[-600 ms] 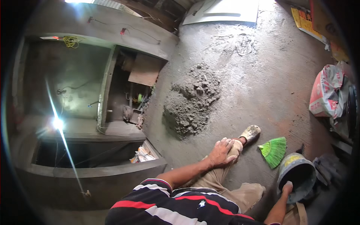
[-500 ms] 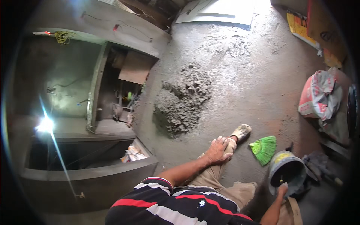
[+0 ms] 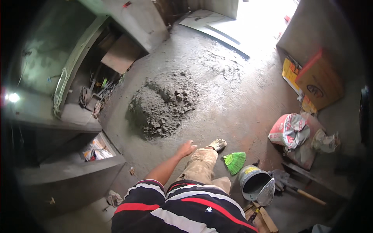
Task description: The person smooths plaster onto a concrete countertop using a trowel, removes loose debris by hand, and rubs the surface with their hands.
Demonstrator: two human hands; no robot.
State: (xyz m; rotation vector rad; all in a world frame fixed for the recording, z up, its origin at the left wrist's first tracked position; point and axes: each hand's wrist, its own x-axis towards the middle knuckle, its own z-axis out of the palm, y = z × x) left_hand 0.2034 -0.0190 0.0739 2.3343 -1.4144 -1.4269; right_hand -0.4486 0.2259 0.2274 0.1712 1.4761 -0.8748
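- Lying on the concrete floor [image 3: 241,120], a rough mortar heap [image 3: 163,105] spreads ahead of the person, left of the middle, grey and lumpy.
- Of the hands, the left hand [image 3: 187,148] is nearest to it, near yet apart from its lower edge; it is bare, with fingers extended and nothing gripped. It hovers just beside the knee of the beige trousers [image 3: 202,161]; I cannot tell whether it touches the cloth.
- The right hand is out of view, so I cannot tell its state.
- A pale, spattered shoe [image 3: 218,144] shows beyond that knee.
- Right of the legs, a grey bucket [image 3: 245,182] with a yellow patch leans over, mouth toward the person; a curved grey piece [image 3: 266,193] stands at its rim.
- Just ahead of the bucket lies a green broom head [image 3: 234,162], bristles fanned.
- Past the bucket, a wooden handle [image 3: 311,197] slants along the floor.
- Farther right, a crumpled red-and-white sack [image 3: 289,131] sits below a brown carton [image 3: 320,81].
- At far left, a concrete bench [image 3: 77,169] holds white plastic packaging [image 3: 98,149] in a recess.
- Beyond the heap, a white panel [image 3: 215,33] lies near bright light.
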